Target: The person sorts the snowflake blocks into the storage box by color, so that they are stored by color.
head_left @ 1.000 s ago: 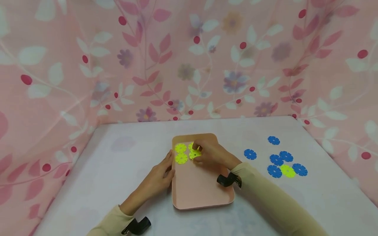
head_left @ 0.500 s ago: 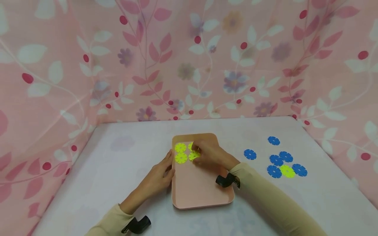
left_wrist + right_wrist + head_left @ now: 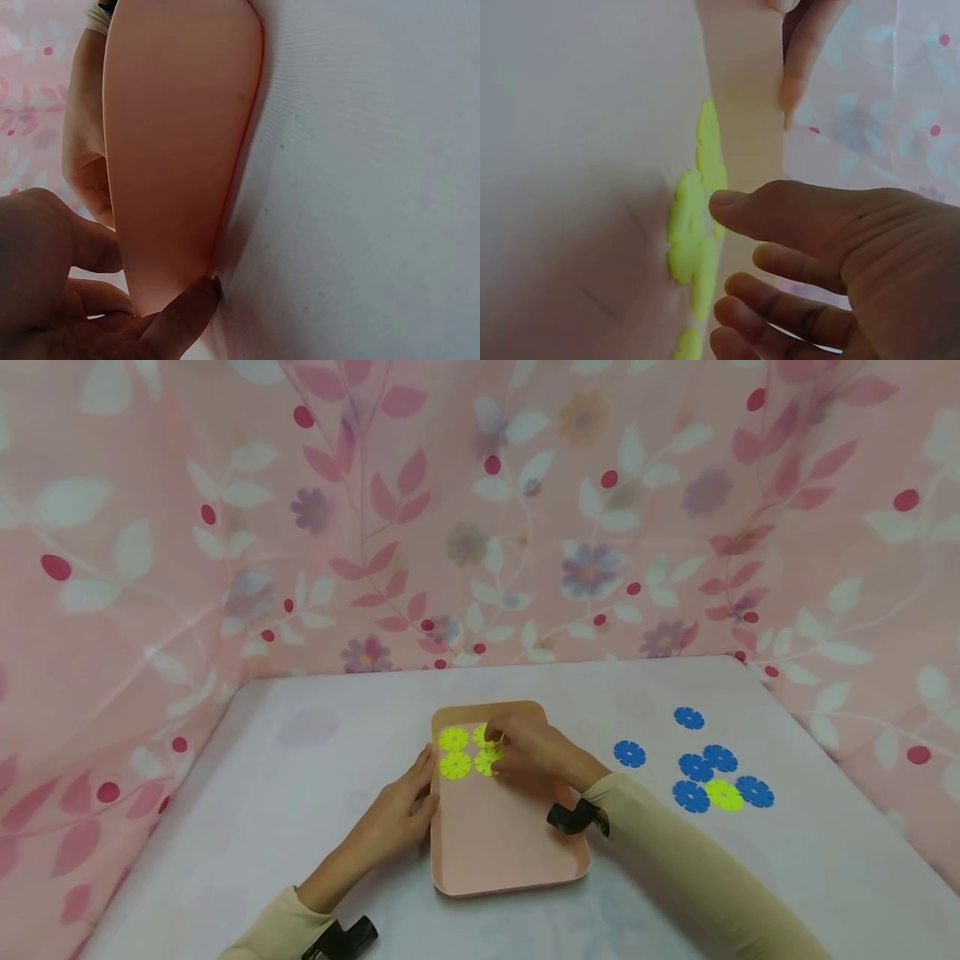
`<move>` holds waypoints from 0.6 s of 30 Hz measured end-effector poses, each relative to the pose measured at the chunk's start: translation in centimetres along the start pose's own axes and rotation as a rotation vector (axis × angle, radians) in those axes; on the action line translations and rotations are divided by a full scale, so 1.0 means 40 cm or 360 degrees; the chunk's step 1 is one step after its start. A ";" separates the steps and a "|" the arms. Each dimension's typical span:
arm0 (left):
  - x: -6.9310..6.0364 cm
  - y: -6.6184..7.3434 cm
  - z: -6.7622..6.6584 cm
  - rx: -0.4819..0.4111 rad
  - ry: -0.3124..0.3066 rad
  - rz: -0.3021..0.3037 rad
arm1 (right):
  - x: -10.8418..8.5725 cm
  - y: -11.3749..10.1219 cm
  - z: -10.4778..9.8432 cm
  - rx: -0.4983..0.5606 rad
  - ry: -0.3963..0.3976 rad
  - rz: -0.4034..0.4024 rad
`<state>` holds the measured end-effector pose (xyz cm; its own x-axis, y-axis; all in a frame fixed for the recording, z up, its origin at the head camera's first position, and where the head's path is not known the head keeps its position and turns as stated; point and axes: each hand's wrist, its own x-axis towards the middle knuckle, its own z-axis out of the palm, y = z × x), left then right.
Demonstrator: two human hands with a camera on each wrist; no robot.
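Observation:
A pink tray (image 3: 510, 843) holds several yellow flower-shaped discs (image 3: 455, 765) at its far left end. The left hand (image 3: 393, 818) rests its fingertips along the tray's left side; in the left wrist view the fingers of that hand (image 3: 82, 292) touch the tray's outer wall (image 3: 180, 135). Over the yellow discs on the right is the right hand (image 3: 536, 753), partly covering them. Seen from the right wrist, the thumb of the right hand (image 3: 817, 262) is at the edge of the yellow discs (image 3: 686, 225), apart from the bent, loose fingers, with nothing visibly gripped between.
To the right of the tray, several blue discs (image 3: 629, 753) lie on the white table (image 3: 337, 718), some around one yellow disc (image 3: 724, 795). A pink floral cloth (image 3: 450, 527) hangs behind the table.
The head view has shifted slightly, moving the whole scene a little to the left. Both hands keep nearly the same places at the tray, and the discs lie as before.

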<state>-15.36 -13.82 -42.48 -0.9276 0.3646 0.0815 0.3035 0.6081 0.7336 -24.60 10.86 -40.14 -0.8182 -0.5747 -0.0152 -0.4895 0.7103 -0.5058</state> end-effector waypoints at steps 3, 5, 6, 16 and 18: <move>-0.006 -0.001 0.004 -0.0010 0.0004 -0.0013 | -0.008 -0.001 -0.010 0.0022 0.0017 -0.0040; -0.008 -0.002 0.006 -0.0016 0.0004 -0.0011 | -0.018 -0.001 -0.021 0.0028 0.0041 -0.0055; -0.008 -0.001 0.007 -0.0018 0.0005 -0.0006 | -0.022 0.000 -0.028 0.0028 0.0056 -0.0067; -0.006 0.000 -0.002 0.0021 0.0023 0.0003 | -0.072 0.033 -0.115 0.0050 0.0283 -0.0245; -0.003 0.000 -0.003 0.0025 0.0019 0.0014 | -0.084 0.044 -0.132 0.0065 0.0328 -0.0258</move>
<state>-15.28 -13.94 -42.43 -0.9274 0.3616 0.0960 0.3149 0.6159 0.7222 -24.28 16.18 -36.44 -0.7761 -0.5820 0.2427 -0.6102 0.5962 -0.5217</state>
